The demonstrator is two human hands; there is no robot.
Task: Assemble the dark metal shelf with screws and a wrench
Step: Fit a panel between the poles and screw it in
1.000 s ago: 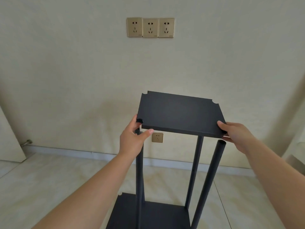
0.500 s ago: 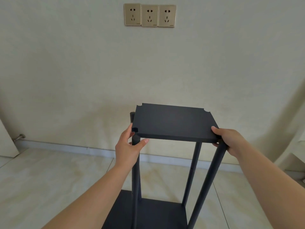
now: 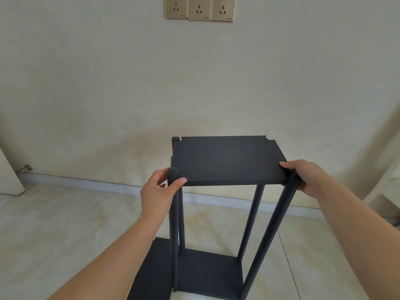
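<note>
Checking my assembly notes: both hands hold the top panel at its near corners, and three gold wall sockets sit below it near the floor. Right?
Not quite. The head view shows the left hand and right hand at the near corners of the top panel, but the three gold wall sockets are high on the wall above it.

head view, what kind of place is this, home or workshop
Likely a room in a home: plain cream wall, gold wall sockets, glossy tiled floor with a skirting board.

The shelf [image 3: 227, 161] is matte black, the sockets [image 3: 199, 7] at twelve o'clock are gold, the wall [image 3: 108, 83] is plain cream, and the floor [image 3: 54, 224] is mottled beige.
</note>
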